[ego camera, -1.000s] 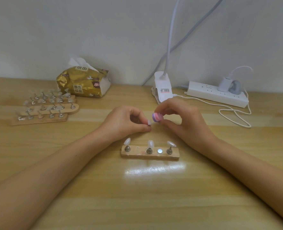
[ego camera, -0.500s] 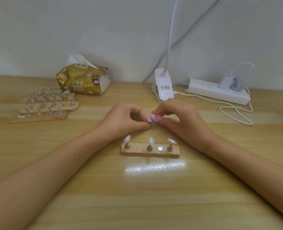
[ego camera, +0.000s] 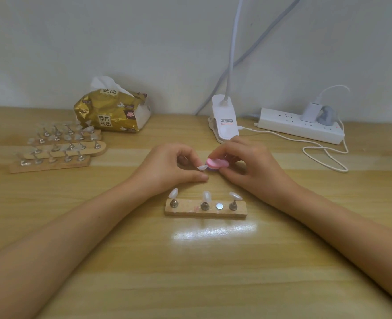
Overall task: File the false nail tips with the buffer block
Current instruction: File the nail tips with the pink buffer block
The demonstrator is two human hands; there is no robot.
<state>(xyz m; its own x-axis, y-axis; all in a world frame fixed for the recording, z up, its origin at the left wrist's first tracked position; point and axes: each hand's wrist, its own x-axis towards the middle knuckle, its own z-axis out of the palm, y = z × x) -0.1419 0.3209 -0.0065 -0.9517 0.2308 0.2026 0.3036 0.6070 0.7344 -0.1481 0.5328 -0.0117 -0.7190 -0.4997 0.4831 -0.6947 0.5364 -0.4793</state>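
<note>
My left hand (ego camera: 171, 166) pinches a small white false nail tip (ego camera: 202, 167) between thumb and fingers, its point facing right. My right hand (ego camera: 251, 168) grips a pink buffer block (ego camera: 216, 163), and the block's left end touches the tip. Both hands hover just behind a short wooden holder (ego camera: 205, 211). On the holder stand three white nail tips (ego camera: 206, 196) on metal pegs, plus one bare round magnet (ego camera: 219, 206).
Several more wooden holders with nail tips (ego camera: 59, 148) lie at the left. A gold tissue pack (ego camera: 112, 112) sits behind them. A white clip lamp base (ego camera: 223, 122) and a power strip (ego camera: 301, 127) with a looping cable (ego camera: 324, 155) are at the back right.
The buffer block has shifted a little to the right and now lies flatter against the nail tip. More of the tip shows beyond my left fingers. The holder has not moved.
</note>
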